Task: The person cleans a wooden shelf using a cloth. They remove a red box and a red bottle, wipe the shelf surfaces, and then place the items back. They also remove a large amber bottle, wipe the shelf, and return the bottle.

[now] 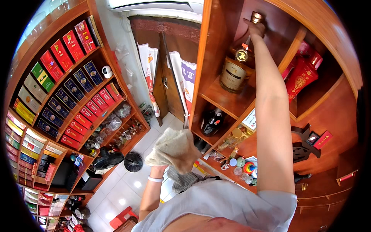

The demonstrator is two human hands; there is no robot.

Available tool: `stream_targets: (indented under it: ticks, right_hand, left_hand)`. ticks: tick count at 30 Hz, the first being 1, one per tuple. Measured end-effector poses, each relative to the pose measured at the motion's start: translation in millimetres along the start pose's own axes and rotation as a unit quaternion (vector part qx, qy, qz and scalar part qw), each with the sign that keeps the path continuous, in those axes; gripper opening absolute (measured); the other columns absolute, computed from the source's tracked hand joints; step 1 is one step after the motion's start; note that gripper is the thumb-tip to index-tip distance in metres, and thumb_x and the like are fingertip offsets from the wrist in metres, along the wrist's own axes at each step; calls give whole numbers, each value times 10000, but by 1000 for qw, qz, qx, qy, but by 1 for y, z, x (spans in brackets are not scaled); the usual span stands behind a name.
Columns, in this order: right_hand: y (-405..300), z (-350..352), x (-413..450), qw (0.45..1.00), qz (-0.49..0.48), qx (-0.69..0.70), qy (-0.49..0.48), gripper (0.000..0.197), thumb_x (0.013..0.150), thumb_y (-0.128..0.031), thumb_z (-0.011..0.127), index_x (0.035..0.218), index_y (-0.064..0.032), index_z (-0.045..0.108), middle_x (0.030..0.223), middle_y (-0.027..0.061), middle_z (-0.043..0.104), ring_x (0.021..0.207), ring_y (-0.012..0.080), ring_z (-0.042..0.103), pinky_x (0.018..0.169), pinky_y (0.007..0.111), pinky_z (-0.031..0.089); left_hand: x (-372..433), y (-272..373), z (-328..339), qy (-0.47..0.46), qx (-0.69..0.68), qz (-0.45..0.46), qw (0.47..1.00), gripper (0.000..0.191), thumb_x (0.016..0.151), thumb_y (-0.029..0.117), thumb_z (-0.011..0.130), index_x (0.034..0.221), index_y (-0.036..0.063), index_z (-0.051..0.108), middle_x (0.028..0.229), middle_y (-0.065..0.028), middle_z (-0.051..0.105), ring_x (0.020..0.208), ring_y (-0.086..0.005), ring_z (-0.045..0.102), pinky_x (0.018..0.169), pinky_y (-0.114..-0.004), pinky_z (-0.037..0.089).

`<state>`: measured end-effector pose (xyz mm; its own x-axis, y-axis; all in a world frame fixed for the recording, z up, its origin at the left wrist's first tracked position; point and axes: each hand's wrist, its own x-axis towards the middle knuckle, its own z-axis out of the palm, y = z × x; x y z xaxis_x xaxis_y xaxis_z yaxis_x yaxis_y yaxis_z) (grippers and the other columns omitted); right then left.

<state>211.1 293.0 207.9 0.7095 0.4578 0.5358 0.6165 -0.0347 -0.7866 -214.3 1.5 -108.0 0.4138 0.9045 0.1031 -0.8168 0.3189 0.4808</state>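
A large bottle of amber liquor (236, 69) stands upright in a wooden shelf compartment (216, 94). My right hand (256, 30) reaches up and is closed around its neck, just below the gold cap (256, 17). A round gold medallion (241, 55) hangs on the bottle's front. Lower, near the middle of the view, a beige cloth (174, 148) is draped over my left hand (160, 169). The cloth hides most of the fingers, and a pale bracelet circles that wrist.
Beside the bottle, another compartment holds red packages (303, 75); a dark bottle (212, 121) lies below. Glass balls (245, 176) and ornaments fill a lower shelf. Opposite stand shelves of cartons (72, 45), a black fan (107, 159) and a bin (133, 161). A curtained door (165, 84) lies between.
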Motion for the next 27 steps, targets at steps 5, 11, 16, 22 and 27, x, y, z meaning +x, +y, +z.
stream_targets:
  ticks: [5,11,16,22,27]
  right_hand:
    - [-23,-18,-31,1000,19,6,3,547,590,-377,752,939,26,634,1033,207,624,966,339,598,855,399,457]
    - [-51,-35,-110,986,-66,40,149,347,594,-253,690,805,8,602,793,172,640,751,298,614,728,376,466]
    - [-42,-62,-150,941,-199,251,110,238,598,-87,690,754,17,542,672,73,596,637,150,564,645,302,469]
    - [-45,-95,-200,915,-262,292,97,174,686,-14,656,839,12,575,755,30,608,692,105,567,676,253,468]
    - [-30,-118,-229,892,-249,377,28,173,691,105,606,838,37,545,775,55,590,700,113,558,665,249,472]
  left_hand:
    - [5,-33,-33,88,-76,-44,992,447,948,321,406,1310,60,382,1298,-118,456,1185,-256,444,1027,-421,345]
    - [105,-76,19,30,-161,-200,966,415,942,392,396,1173,63,497,1172,-39,545,1060,-199,502,960,-362,392]
    - [207,-107,60,58,-164,-171,970,424,948,403,350,1196,88,488,1221,-67,518,1141,-225,462,1016,-382,347]
    - [265,-121,81,18,-221,-129,967,459,932,430,371,1186,75,511,1241,-86,516,1126,-269,469,1029,-417,328]
    - [257,-109,138,21,-203,-124,971,490,933,436,362,1260,82,449,1325,-81,440,1185,-272,418,1049,-437,293]
